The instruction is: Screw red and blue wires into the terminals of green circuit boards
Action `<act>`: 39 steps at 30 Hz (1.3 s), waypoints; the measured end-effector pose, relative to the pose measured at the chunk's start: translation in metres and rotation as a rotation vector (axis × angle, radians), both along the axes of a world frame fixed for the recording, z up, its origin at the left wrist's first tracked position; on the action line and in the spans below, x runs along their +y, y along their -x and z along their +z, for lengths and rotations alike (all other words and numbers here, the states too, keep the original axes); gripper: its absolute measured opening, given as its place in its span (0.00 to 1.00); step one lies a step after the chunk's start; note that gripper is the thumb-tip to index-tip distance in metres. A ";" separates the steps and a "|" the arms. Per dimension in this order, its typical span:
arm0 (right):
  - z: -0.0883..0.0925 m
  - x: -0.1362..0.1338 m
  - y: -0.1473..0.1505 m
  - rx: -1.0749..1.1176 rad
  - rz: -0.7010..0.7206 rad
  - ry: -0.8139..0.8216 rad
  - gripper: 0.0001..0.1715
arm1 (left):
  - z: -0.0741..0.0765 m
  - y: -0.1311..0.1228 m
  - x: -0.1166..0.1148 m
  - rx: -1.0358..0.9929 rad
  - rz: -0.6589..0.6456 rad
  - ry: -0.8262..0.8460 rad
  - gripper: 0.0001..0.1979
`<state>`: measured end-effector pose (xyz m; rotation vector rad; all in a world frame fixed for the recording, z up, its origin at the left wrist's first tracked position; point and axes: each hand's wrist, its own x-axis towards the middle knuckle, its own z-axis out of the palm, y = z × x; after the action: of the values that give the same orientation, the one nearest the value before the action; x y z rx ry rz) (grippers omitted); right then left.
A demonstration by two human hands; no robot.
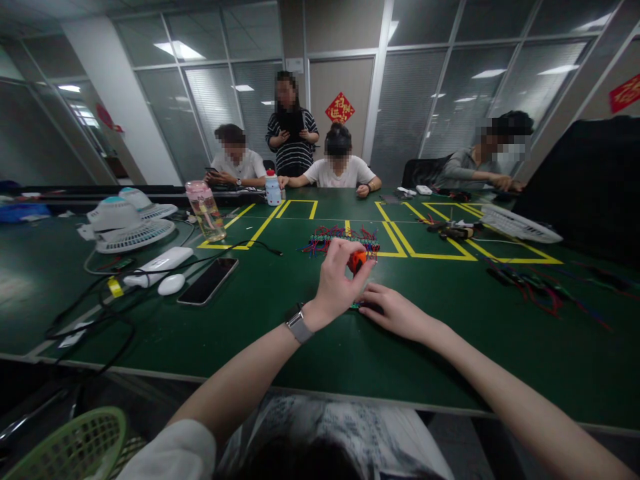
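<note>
Gripping small orange tool (pixel 357 261) in left hand (pixel 336 280) | right hand (pixel 393 311) flat, grip open on table (pixel 300 320)

Orange tool (pixel 357 260) mostly hidden by left hand (pixel 336 280); faces blurred.

orange tool (pixel 357 260), green table (pixel 310 333) with yellow lines (pixel 415 248), red and blue wires (pixel 330 237), black phone (pixel 209 281)
</note>
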<state>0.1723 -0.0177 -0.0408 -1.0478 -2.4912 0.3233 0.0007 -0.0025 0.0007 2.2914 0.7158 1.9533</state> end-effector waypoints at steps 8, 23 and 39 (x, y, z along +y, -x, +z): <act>-0.001 0.001 0.000 0.005 -0.004 0.000 0.11 | 0.003 0.001 -0.004 0.038 -0.024 -0.004 0.05; 0.001 -0.001 0.001 -0.005 -0.001 0.009 0.12 | 0.000 0.001 -0.003 0.034 -0.084 0.073 0.10; 0.000 0.001 0.001 0.000 -0.001 -0.005 0.12 | 0.003 0.000 -0.006 -0.014 0.016 -0.060 0.05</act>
<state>0.1718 -0.0172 -0.0413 -1.0476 -2.4901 0.3168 0.0011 -0.0086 0.0041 2.3102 0.6855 2.0230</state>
